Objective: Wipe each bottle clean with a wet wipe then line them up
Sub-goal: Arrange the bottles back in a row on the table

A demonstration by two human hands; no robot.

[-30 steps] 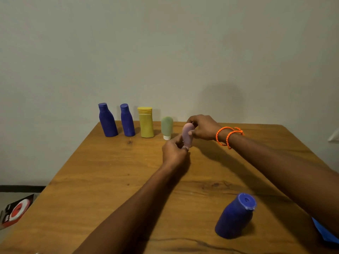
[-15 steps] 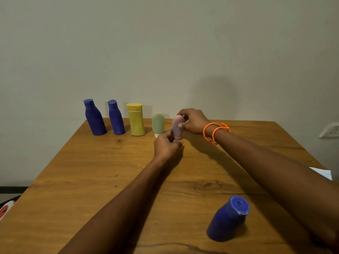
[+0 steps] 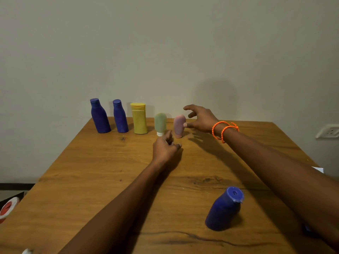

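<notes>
- Pink bottle (image 3: 179, 126) stands cap-down at the right end of the row along the far edge of the bench (image 3: 91, 180); it is a small soft-looking tube with a rounded top and a matte skin.
- Just to its left I see a green bottle (image 3: 160, 124) of the same rounded shape, resting on a white cap.
- Further left stands a yellow bottle (image 3: 139, 118), flat-sided with a squared flip lid, and then two dark blue bottles (image 3: 120, 116) (image 3: 99, 116) with sloped shoulders and narrow necks; all are upright and slightly apart.
- My right hand (image 3: 200, 118) hovers beside the pink bottle with fingers spread and gripping nothing; one fingertip sits at the bottle's side, though I cannot tell if it touches.
- Orange bead bracelets (image 3: 224, 130) circle that wrist.
- My left hand (image 3: 165, 146) sits in front of the green and pink bottles, fingers loosely curled and holding nothing.
- A third blue bottle (image 3: 223, 209) stands alone near me on the right, well apart from the row, its flat cap showing a small hole.
- The bench is warm brown wood with dark grain lines and knots.
- A plain pale wall rises behind, with a white socket (image 3: 328, 131) at right.
</notes>
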